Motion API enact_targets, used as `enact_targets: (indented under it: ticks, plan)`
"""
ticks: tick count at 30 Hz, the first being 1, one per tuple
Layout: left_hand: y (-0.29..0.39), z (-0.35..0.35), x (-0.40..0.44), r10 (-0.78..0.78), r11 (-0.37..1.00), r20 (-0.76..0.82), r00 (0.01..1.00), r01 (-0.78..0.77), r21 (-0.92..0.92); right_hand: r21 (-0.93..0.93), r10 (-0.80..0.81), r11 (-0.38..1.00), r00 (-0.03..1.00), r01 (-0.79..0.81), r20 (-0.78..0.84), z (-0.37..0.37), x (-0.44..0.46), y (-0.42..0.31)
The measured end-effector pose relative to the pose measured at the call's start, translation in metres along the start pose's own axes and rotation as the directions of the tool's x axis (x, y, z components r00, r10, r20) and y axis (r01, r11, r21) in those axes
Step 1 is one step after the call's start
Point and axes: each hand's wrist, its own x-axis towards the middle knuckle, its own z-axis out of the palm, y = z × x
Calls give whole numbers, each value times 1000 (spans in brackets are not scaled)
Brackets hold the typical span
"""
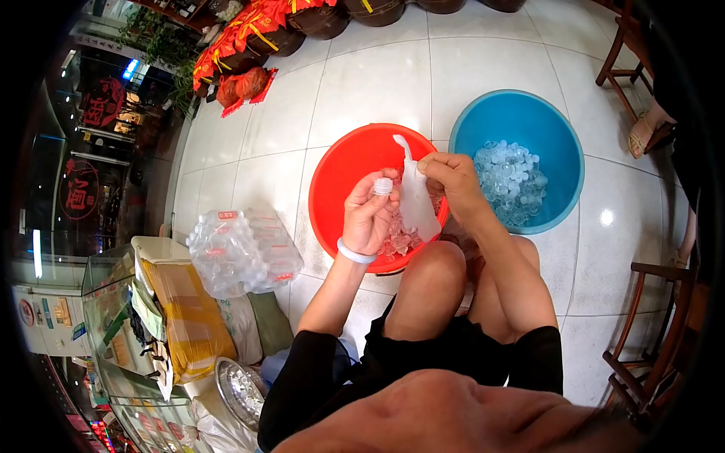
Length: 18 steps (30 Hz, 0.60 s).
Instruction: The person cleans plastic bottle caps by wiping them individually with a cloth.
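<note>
My left hand (368, 214) is closed, pinching a small white ribbed cap (383, 186) between thumb and fingers. Beside it, my right hand (456, 180) pinches the upper part of a limp white cloth (418, 202), which could also be a thin bag; its twisted end sticks up and the rest hangs down. Both hands are above the red basin (337, 174). Clear small pieces (399, 235) lie in that basin, partly hidden by the cloth and my hands. To the right, a blue basin (521, 106) holds many clear and whitish rounded pieces (507, 180).
Shrink-wrapped bottles (243, 253) lie on the tiled floor at left, near a taped box (185, 317) and a metal bowl (240, 392). Dark jars with red covers (249, 38) line the back. Wooden chairs (642, 332) and another person's foot (646, 136) are at right.
</note>
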Motion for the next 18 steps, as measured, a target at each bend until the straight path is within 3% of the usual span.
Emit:
enact_targets:
  ticks: [7,18]
  plan:
    - [2,-8,1,-60,972,147,987,91,-215,-11,-43,999,999,43,11,0,0,5]
    - [5,-5,1,-140,925,114,983,171,-340,-55,-23,998,1000,24,5,5,-2,0]
